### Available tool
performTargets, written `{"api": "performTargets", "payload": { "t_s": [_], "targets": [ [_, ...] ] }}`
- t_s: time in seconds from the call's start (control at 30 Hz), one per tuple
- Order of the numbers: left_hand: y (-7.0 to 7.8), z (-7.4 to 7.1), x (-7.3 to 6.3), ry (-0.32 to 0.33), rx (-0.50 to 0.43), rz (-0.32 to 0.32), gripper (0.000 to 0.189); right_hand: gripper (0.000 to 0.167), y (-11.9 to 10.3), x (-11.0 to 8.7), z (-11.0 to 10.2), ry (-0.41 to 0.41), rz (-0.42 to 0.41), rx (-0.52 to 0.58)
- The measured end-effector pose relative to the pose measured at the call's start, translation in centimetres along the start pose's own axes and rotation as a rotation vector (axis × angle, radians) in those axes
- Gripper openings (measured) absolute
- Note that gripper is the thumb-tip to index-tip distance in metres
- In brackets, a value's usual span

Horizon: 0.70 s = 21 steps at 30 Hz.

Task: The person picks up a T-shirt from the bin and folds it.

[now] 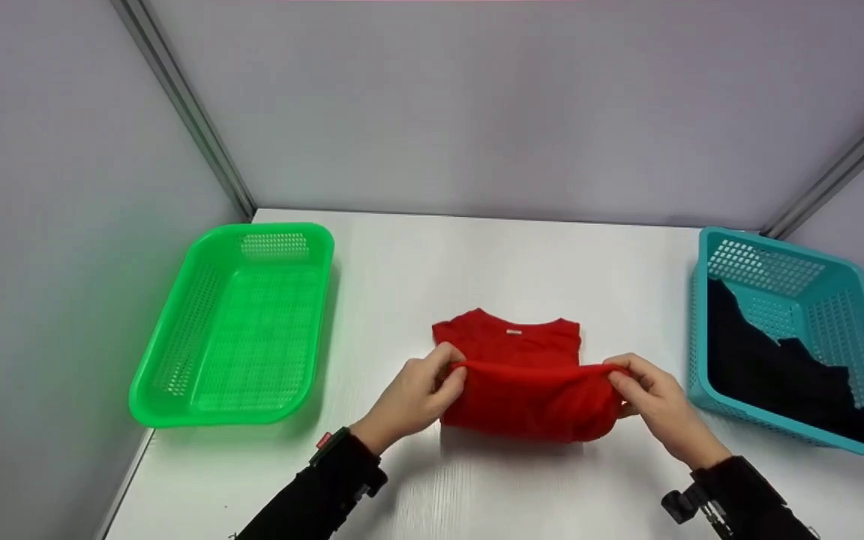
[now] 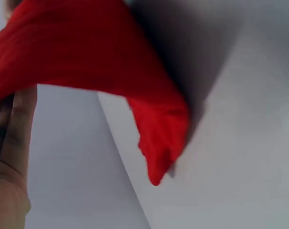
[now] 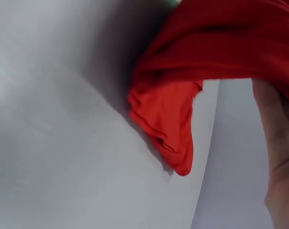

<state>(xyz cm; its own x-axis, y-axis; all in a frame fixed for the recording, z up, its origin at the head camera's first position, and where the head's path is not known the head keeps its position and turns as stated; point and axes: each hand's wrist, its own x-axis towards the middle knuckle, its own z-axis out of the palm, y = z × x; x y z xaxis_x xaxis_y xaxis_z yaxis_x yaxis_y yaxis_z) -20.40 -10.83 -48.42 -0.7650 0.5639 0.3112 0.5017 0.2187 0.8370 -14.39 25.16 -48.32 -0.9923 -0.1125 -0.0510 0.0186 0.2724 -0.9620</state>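
A small red shirt [image 1: 522, 397] lies at the middle of the table, its neckline with a white label towards the back. Its near half is lifted and doubled over towards the neckline. My left hand [image 1: 418, 390] pinches the left end of the raised edge between thumb and fingers, and my right hand [image 1: 653, 401] pinches the right end. In the left wrist view the cloth [image 2: 82, 47] arches up from the table beside the fingers. The right wrist view shows the raised cloth [image 3: 220, 52] with a shoulder part flat on the table below it.
On the left stands a green basket [image 1: 319, 322] with nothing in it. A blue basket [image 1: 702, 337] on the right holds black clothing [image 1: 769, 367]. Grey wall panels [image 1: 514, 112] enclose the white table [image 1: 402, 270] at the back and sides.
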Motion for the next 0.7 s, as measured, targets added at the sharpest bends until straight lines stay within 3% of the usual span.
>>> {"api": "performTargets", "payload": {
  "t_s": [0.13, 0.33, 0.57, 0.7],
  "targets": [
    [-1.0, 0.1, 1.8, 0.063, -0.041, -0.16, 0.008, 0.027, 0.4, 2.3, 0.4, 0.086, 0.142, 0.026],
    [-3.4, 0.6, 5.1, 0.187, 0.128, -0.34, 0.013, 0.03, 1.3, 6.8, 0.6, 0.157, 0.199, -0.056],
    [-6.0, 0.9, 8.7, 0.217, 0.173, -0.504, 0.022, 0.039, 2.7, 10.3, 0.5, 0.211, 0.198, -0.174],
    [-6.9, 1.3, 8.7, 0.185, 0.237, -0.608, 0.035, 0.041, 4.1, 10.1, 0.9, 0.245, 0.215, -0.341]
  ]
}}
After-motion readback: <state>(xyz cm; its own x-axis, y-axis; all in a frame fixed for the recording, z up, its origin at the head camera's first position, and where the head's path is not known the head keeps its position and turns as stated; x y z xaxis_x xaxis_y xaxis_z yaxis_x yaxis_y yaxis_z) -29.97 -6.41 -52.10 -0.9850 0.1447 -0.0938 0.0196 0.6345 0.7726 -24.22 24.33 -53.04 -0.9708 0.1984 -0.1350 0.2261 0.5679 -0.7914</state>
